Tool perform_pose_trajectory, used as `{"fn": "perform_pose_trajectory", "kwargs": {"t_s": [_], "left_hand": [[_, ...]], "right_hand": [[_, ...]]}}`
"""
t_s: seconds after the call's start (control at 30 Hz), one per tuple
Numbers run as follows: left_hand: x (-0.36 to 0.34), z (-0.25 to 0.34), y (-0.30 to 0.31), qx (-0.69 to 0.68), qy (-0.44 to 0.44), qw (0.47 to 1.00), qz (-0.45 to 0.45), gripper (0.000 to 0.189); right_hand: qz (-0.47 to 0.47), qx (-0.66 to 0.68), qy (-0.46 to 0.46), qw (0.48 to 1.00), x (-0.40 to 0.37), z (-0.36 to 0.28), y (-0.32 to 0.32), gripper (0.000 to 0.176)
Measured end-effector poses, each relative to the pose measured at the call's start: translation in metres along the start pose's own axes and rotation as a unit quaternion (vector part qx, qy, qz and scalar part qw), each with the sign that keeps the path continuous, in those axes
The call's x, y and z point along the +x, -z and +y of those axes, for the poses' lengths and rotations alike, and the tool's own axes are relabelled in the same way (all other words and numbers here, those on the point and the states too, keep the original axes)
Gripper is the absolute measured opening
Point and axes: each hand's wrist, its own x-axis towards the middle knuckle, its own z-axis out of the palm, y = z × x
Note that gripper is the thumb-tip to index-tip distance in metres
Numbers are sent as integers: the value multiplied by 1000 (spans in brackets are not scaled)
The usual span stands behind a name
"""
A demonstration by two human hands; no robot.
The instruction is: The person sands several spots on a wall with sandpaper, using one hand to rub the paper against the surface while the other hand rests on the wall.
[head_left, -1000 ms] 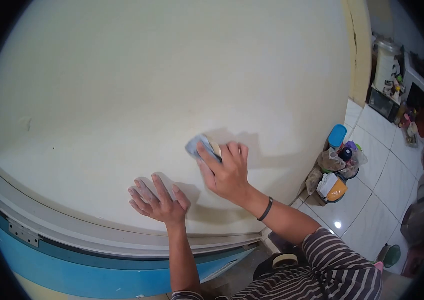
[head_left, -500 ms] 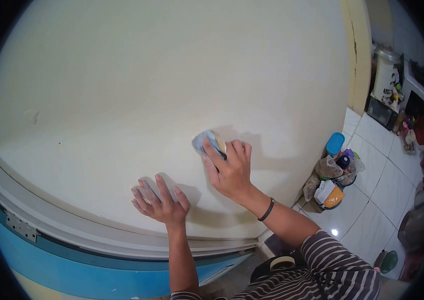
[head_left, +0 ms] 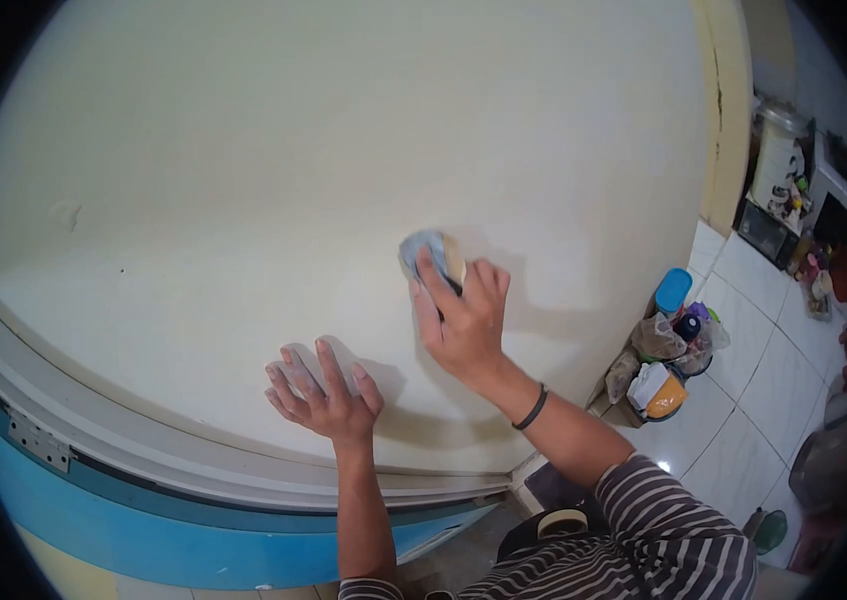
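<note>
My right hand (head_left: 469, 320) presses a folded piece of sandpaper (head_left: 427, 252), grey-blue with a tan edge, against the pale cream wall (head_left: 344, 150). The index finger lies over the sandpaper, and part of it is hidden under my fingers. Lower and to the left, my left hand (head_left: 329, 397) rests on the same wall with its fingers spread and nothing in it. Whitish dust coats the fingers.
A white frame (head_left: 144, 418) and a blue panel (head_left: 204, 545) with a metal hinge (head_left: 40, 440) run below the wall. At right, bags and containers (head_left: 659, 385), including a blue-lidded one (head_left: 674, 290), stand on white floor tiles (head_left: 734, 440).
My right hand has slid the sandpaper a little upward and to the right along the wall. My left hand stays planted, while the view has shifted slightly.
</note>
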Motion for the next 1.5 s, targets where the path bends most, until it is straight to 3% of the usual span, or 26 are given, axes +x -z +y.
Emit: {"fn": "perform_pose_trajectory", "kwargs": {"t_s": [0.07, 0.17, 0.23, 0.37, 0.5, 0.6, 0.73, 0.9, 1.2, 1.3, 1.4, 1.5], "left_hand": [[1, -1, -2, 1, -4, 1000, 5, 51], [0, -2, -2, -2, -3, 1000, 6, 52], [5, 0, 0, -3, -13, 1000, 10, 51], [1, -1, 0, 0, -7, 1000, 7, 52], [0, 0, -1, -4, 0, 1000, 8, 52], [3, -1, -1, -9, -11, 1000, 18, 52], [5, 0, 2, -2, -22, 1000, 18, 52], [3, -1, -1, -6, -13, 1000, 18, 52], [6, 0, 2, -4, -22, 1000, 16, 53], [5, 0, 1, -7, -21, 1000, 22, 52], [5, -1, 1, -9, -24, 999, 19, 52], [4, 0, 2, -3, -23, 1000, 15, 53]], "right_hand": [[-18, 6, -10, 1000, -40, -10, -7, 48], [-43, 35, 47, 997, -58, -9, -9, 47], [-35, 6, 77, 996, -38, -4, -1, 45], [36, -10, 11, 999, 6, 15, -2, 42], [-57, 14, 87, 994, -42, -11, -2, 45], [-73, 0, 128, 989, -41, 6, 4, 46], [13, -45, -17, 999, -11, 16, 5, 46], [-83, 11, 78, 993, -60, -2, 9, 47], [-3, -5, -13, 1000, -10, -3, 3, 46], [-59, 19, 15, 998, -53, -18, 2, 45], [-47, 15, 31, 998, -51, -11, 4, 45], [4, 4, -27, 1000, -23, -6, -3, 44]]}}
